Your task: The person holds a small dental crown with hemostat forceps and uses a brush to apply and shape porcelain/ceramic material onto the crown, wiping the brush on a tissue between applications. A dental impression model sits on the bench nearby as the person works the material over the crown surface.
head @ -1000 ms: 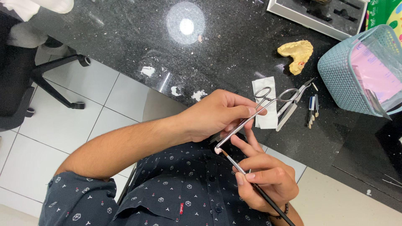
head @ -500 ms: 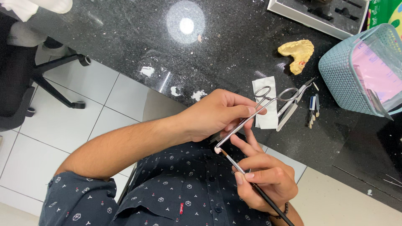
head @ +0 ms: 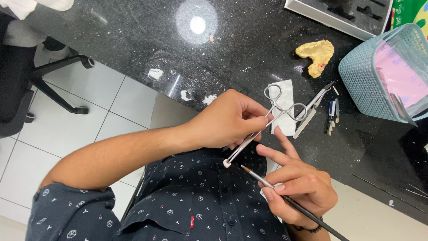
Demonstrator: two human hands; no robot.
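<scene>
Now the left hand (head: 229, 120) has its fingers closed on a metal clamp (head: 263, 122), and the clamp's tip pinches a tiny white tooth (head: 227, 164) over the lap. Just beside it, the right hand (head: 296, 187) grips a thin brush (head: 285, 198), its tip near the tooth. A yellow mould (head: 317, 53) and a blue basket (head: 361, 85) sit on the dark surface (head: 133, 44).

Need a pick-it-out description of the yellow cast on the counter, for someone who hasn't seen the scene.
Start at the black speckled counter and go to the pale blue basket at its right. Just left of it lies the yellow dental cast, a chunky arch-shaped lump. It is the only yellow, stone-like piece; the metal instruments nearby are thin and silver.
</scene>
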